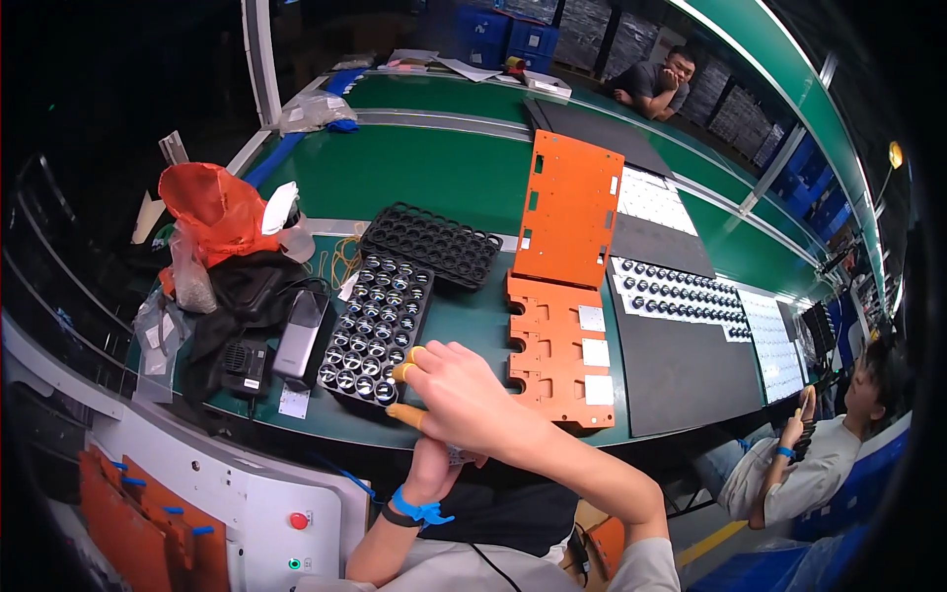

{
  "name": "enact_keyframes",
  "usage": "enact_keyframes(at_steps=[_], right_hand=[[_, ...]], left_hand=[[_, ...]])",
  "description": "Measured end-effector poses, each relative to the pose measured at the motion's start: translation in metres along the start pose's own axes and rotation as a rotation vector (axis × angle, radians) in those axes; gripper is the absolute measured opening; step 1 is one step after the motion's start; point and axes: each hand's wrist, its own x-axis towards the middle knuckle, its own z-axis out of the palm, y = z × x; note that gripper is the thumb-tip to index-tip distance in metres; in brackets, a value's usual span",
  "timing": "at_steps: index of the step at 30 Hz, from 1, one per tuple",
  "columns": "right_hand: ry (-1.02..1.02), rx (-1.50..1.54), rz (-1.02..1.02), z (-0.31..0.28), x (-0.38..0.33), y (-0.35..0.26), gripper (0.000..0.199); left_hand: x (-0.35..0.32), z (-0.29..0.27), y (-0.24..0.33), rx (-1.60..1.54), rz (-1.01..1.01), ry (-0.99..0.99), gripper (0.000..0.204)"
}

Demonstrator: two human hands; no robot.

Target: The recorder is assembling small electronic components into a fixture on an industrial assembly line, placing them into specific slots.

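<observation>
My right hand (449,395), with yellow finger cots on its thumb and fingertips, reaches over the near right corner of a black tray (426,308). Rows of small round lens-like parts (367,326) fill that tray. Its thumb and fingers are apart at the tray's edge, and I see nothing between them. Below it is my left hand (429,472), wearing a blue wrist strap (422,511). The right hand covers most of its fingers. A small pale piece shows beside its curled fingers, too hidden to name.
Behind the tray lies a black honeycomb tray (434,242). An orange fixture (557,345) with a raised orange lid (567,207) stands right of it. A grey power bank (301,335) sits left. White panels with round parts (681,291) lie farther right. Two people are nearby.
</observation>
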Motion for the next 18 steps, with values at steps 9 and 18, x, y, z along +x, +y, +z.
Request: enact_keyframes(at_steps=[9, 18], right_hand=[[0.042, -0.019, 0.036, 0.022, 0.011, -0.007, 0.023], [0.525, 0.391, 0.251, -0.052, -0.063, -0.003, 0.027]], left_hand=[[0.002, 0.001, -0.008, 0.066, 0.082, 0.124, 0.049], [0.013, 0.044, 0.007, 0.033, 0.064, -0.007, 0.046]])
